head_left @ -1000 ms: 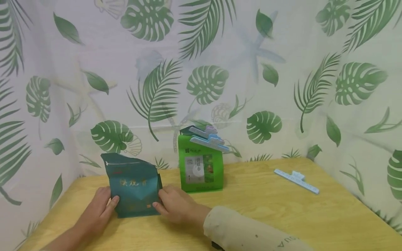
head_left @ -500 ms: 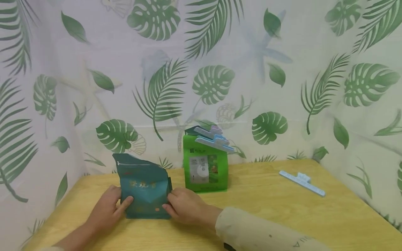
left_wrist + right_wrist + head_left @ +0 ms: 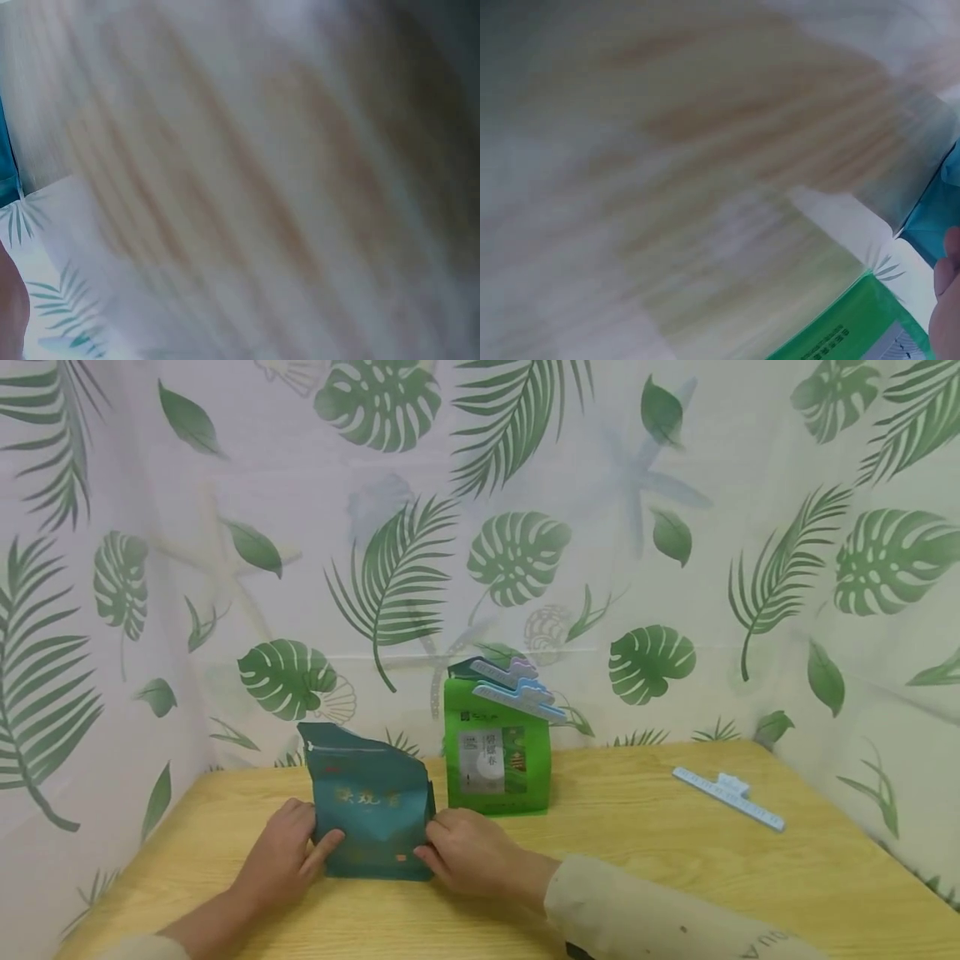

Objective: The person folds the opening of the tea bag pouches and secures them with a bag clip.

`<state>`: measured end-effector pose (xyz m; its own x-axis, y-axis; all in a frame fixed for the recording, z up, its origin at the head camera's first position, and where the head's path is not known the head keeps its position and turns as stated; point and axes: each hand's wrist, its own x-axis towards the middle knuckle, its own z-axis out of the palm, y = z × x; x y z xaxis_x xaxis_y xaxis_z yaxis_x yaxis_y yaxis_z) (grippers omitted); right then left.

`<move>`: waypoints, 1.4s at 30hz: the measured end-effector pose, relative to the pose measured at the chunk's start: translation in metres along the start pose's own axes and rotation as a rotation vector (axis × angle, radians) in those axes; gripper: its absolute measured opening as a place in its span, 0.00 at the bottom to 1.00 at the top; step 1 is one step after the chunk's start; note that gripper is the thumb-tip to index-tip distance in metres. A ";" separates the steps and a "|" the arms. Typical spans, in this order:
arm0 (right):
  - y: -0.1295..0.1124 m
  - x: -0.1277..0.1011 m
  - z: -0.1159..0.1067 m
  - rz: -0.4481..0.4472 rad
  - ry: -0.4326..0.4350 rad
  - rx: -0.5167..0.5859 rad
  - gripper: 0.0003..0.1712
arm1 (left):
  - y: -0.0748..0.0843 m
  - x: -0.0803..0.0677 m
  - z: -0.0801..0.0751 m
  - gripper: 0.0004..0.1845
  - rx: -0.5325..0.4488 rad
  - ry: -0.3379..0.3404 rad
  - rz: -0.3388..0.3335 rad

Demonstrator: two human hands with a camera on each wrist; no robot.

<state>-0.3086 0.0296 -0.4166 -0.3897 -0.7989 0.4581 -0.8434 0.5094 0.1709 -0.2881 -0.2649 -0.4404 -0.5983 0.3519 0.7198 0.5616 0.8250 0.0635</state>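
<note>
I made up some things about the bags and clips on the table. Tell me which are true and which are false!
1. Both hands hold the dark teal bag. True: the left hand and the right hand grip its sides.
2. The green bag lies flat. False: it stands upright.
3. Clips sit on top of the green bag. True.
4. The loose blue clip is in the right hand. False: it lies on the table, far right.
5. The teal bag has a clip on it. False: none shows.
</note>
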 end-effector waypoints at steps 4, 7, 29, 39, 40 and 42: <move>0.003 -0.006 -0.002 -0.001 0.009 0.008 0.14 | 0.006 0.002 0.002 0.12 -0.017 -0.003 0.002; 0.005 -0.011 -0.003 -0.009 0.015 0.011 0.14 | 0.010 0.002 0.004 0.13 -0.010 -0.011 0.006; 0.031 -0.051 -0.017 -0.011 0.096 0.055 0.13 | 0.047 0.027 0.031 0.27 0.072 0.025 0.046; 0.045 -0.070 -0.020 0.045 0.085 0.032 0.13 | 0.064 0.035 0.047 0.34 0.088 0.041 0.063; 0.047 -0.072 -0.020 0.050 0.084 0.035 0.14 | 0.066 0.036 0.049 0.35 0.090 0.043 0.065; 0.050 -0.076 -0.021 0.064 0.079 0.047 0.14 | 0.070 0.039 0.051 0.35 0.098 0.044 0.074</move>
<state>-0.3134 0.1226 -0.4249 -0.4142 -0.7367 0.5345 -0.8348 0.5414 0.0994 -0.3012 -0.1709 -0.4435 -0.5304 0.3953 0.7499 0.5437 0.8374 -0.0569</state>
